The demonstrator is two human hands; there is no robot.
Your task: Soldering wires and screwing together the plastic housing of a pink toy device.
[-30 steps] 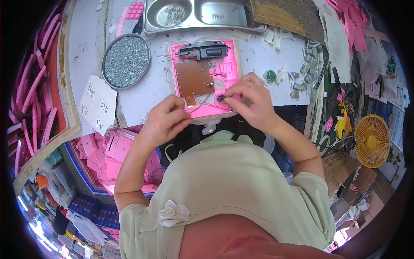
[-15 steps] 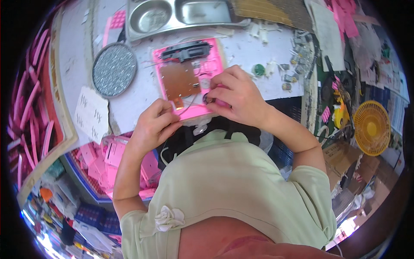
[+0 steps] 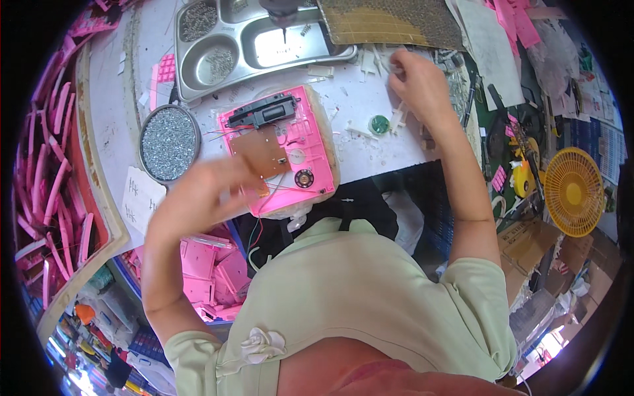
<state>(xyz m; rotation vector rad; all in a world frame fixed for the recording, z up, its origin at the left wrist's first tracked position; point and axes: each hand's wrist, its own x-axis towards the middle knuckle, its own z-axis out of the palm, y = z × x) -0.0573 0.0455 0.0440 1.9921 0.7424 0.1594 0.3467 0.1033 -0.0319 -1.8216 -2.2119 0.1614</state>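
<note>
A pink plastic housing [image 3: 319,148] lies open on a clear-wrapped pad in front of me. Inside it sit a black mechanism [image 3: 264,111], a brown circuit board [image 3: 262,153] and a small round black speaker [image 3: 304,178] near the lower right corner. Thin wires trail from its lower left. My left hand [image 3: 208,193], smeared by motion, is over the housing's lower left edge; its fingers cannot be read. Out to the right, my right hand [image 3: 421,86] has curled fingers beside small white plastic parts [image 3: 370,63]; whatever they pinch is hidden.
A round dish of silvery screws [image 3: 170,144] stands left, below a steel compartment tray [image 3: 231,33]. A dark driver tip [image 3: 284,30] hangs over the tray. A green round piece [image 3: 379,125] lies right. Pink strips [image 3: 49,178] fill the far left; pink panels [image 3: 198,264] sit below the table.
My right hand has left the speaker, now lying in the housing, and moved up and right to the white parts. My left hand has shifted left, off the housing's corner.
</note>
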